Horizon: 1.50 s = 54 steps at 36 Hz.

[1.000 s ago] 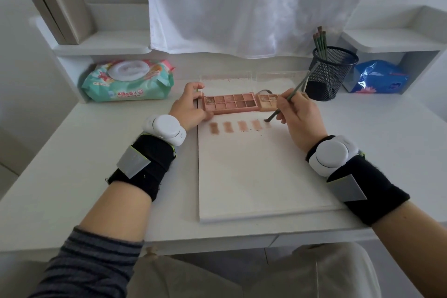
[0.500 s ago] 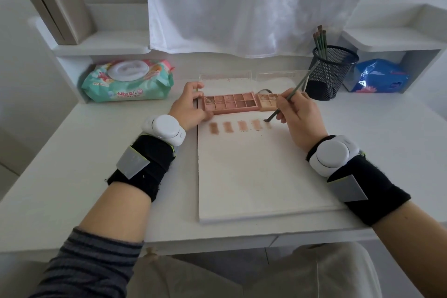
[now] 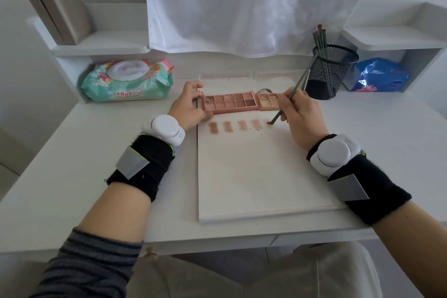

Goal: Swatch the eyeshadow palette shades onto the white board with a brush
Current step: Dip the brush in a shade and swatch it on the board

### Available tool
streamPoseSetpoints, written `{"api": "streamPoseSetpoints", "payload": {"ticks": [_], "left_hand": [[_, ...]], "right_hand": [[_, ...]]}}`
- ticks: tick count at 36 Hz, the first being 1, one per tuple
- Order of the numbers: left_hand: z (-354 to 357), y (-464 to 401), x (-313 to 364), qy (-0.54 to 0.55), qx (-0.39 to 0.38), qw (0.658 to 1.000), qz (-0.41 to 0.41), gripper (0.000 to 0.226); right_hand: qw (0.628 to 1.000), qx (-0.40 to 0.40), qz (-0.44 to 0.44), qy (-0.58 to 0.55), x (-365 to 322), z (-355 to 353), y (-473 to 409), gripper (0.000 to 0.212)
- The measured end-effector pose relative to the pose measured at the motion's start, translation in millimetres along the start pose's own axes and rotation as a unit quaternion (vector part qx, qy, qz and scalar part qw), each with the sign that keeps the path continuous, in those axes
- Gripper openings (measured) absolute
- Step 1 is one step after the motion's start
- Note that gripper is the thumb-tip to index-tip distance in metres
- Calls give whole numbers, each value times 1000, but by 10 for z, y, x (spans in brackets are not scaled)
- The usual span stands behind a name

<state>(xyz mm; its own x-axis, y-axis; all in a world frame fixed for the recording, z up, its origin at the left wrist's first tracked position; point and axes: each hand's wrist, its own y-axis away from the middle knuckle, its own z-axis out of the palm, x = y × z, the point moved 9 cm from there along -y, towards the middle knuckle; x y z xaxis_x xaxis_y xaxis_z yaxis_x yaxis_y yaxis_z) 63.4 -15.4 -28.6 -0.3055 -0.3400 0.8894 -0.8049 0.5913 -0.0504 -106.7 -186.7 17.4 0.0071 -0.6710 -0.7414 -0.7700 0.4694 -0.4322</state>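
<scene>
Barely moving since a second ago: brush (image 3: 294, 91) tip holding at the same spot, just right of the four swatches (image 3: 235, 126) near the far edge of the white board (image 3: 261, 172). Right hand (image 3: 300, 113) pinching the brush handle; tip probably touching the board. Left hand (image 3: 187, 106) gripping the left end of the eyeshadow palette (image 3: 229, 102), lying across the board's far edge.

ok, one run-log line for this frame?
left hand holds palette | right hand pinches brush | tip on white board, right of four swatches
</scene>
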Motion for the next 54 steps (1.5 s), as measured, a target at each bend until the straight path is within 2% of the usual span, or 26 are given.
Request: {"api": "streamPoseSetpoints", "payload": {"ticks": [8,13,18,25,30,37,41,44,47,50,54], "left_hand": [[-3,-12,-16,-4,-1,1000,3,75],[0,-16,-15,3,1,1000,3,75],[-9,-19,-3,6,0,1000,10,73],[-5,-14,-7,23,0,1000,8,75],[-6,5,23,20,2,1000,4,79],[-6,21,34,27,2,1000,4,79],[-9,14,27,18,4,1000,7,71],[-8,24,58,24,5,1000,12,73],[-10,32,64,27,6,1000,7,77],[-16,16,50,16,11,1000,10,70],[-21,5,36,11,13,1000,11,67]], "right_hand": [[999,27,3,-19,13,-38,9,17],[1000,0,5,-2,18,7,-7,15],[1000,7,2,0,9,-11,5,28],[1000,10,1,0,-14,-10,5,13],[999,-11,-19,40,-50,25,1,17],[999,18,-24,18,-28,-33,10,18],[1000,4,-11,24,-11,0,-13,18],[999,0,-13,38,-12,7,-9,19],[999,10,-22,41,-24,-13,4,22],[998,29,-38,38,-49,-52,17,24],[998,44,-37,14,-31,-78,4,16]]}}
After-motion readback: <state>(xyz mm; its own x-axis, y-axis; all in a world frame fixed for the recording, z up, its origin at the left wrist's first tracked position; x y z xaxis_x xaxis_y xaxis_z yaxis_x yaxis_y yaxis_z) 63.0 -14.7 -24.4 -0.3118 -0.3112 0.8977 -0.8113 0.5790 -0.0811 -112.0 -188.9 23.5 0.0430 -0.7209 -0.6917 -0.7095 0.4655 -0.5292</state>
